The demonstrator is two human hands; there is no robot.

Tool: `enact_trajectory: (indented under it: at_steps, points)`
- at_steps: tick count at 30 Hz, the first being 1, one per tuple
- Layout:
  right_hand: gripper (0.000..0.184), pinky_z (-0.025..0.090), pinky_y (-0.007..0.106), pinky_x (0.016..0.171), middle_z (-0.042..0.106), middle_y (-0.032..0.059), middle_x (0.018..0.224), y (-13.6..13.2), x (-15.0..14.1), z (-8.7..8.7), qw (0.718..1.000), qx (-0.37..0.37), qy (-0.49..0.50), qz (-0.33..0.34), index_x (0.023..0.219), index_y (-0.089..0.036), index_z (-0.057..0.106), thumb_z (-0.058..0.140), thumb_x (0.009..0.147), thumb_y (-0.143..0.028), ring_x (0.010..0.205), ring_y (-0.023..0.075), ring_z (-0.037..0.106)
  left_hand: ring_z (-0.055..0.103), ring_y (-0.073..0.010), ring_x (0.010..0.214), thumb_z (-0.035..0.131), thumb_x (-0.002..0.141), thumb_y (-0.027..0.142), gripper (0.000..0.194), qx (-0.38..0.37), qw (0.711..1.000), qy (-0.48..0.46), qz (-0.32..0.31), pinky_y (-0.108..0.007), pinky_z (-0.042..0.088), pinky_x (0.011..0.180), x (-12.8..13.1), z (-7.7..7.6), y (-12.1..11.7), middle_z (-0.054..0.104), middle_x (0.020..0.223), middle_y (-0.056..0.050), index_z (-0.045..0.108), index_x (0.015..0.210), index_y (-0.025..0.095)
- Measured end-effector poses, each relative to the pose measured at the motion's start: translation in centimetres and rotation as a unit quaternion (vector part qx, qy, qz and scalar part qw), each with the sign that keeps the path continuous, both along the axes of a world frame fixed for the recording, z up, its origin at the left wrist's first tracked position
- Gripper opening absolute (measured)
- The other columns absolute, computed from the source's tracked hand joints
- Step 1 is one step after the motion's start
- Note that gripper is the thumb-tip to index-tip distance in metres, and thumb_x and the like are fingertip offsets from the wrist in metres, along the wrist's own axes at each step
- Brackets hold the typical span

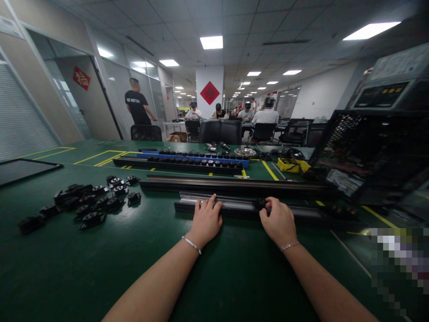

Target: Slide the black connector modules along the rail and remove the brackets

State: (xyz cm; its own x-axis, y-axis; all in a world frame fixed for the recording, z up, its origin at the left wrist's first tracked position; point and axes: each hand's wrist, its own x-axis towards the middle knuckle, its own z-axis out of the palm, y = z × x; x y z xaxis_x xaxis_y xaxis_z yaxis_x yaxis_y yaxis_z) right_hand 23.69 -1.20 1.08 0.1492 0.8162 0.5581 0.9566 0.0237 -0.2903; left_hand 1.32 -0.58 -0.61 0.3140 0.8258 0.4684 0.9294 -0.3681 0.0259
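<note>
A long black rail point(241, 206) with a silver groove lies across the green table in front of me. My left hand point(206, 220) rests on its left part, fingers curled over the top edge and gripping it. My right hand point(278, 221) pinches a small black clip point(260, 204) seated on the rail's middle. A second, longer black rail point(234, 184) lies just behind.
Several loose black clips point(90, 201) lie in a heap at the left. Further back are rails with fitted clips point(187, 163), a metal bowl point(245, 152) and a yellow part point(292, 165). A black mesh case point(375, 152) stands at the right. People sit at far tables; one stands by a door.
</note>
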Motion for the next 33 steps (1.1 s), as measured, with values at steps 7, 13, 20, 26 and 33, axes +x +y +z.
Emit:
enact_trajectory:
  at_steps: [7, 13, 20, 26, 33]
  points:
    - [0.025, 0.039, 0.039, 0.084, 0.064, 0.009, 0.089, 0.0, 0.0, 0.1, 0.999, -0.027, -0.012, -0.015, 0.095, -0.016, 0.056, 0.043, 0.077, -0.025, 0.089, 0.0244, 0.056, 0.044, -0.0244, 0.118, 0.048, 0.082, 0.031, 0.039, 0.003, 1.0, -0.002, 0.0, -0.046, 0.027, 0.103, 0.0, -0.1, 0.0, 0.044, 0.138, -0.006, 0.049, 0.121, 0.028]
    - [0.025, 0.033, 0.041, 0.095, 0.065, 0.0081, 0.1, 0.1, -0.6, -0.7, 0.996, -0.027, -0.051, 0.073, 0.093, -0.018, 0.061, 0.042, 0.08, -0.026, 0.104, 0.0233, 0.053, 0.044, -0.0251, 0.118, 0.047, 0.082, 0.032, 0.039, 0.005, 1.0, -0.003, -0.002, -0.048, 0.027, 0.102, 0.0, -0.1, 0.0, 0.043, 0.138, -0.006, 0.048, 0.121, 0.028]
    - [0.032, 0.03, 0.044, 0.099, 0.063, 0.0079, 0.11, -0.3, -1.5, -0.7, 0.991, -0.048, -0.057, 0.108, 0.104, -0.018, 0.061, 0.039, 0.083, -0.027, 0.112, 0.0236, 0.049, 0.045, -0.0244, 0.117, 0.048, 0.08, 0.028, 0.043, -0.004, 1.0, -0.01, 0.002, -0.049, 0.025, 0.104, 0.1, 0.0, -0.1, 0.042, 0.138, -0.007, 0.046, 0.123, 0.029]
    - [0.039, 0.02, 0.048, 0.105, 0.058, 0.0048, 0.121, -0.7, -2.0, -0.6, 0.98, -0.094, -0.08, 0.156, 0.119, -0.023, 0.054, 0.037, 0.085, -0.031, 0.12, 0.0225, 0.043, 0.035, -0.0251, 0.126, 0.05, 0.077, 0.024, 0.047, -0.025, 0.999, -0.014, -0.024, -0.054, 0.019, 0.106, 0.4, 0.5, -0.4, 0.041, 0.139, -0.006, 0.044, 0.123, 0.031]
    - [0.045, 0.014, 0.051, 0.106, 0.053, 0.003, 0.128, -1.0, -2.7, -0.7, 0.975, -0.122, -0.106, 0.154, 0.127, -0.027, 0.047, 0.04, 0.082, -0.033, 0.125, 0.0227, 0.036, 0.024, -0.0303, 0.133, 0.052, 0.076, 0.023, 0.058, -0.043, 0.996, 0.012, -0.078, -0.062, 0.014, 0.104, 1.9, 0.8, -1.2, 0.034, 0.143, -0.004, 0.038, 0.13, 0.039]
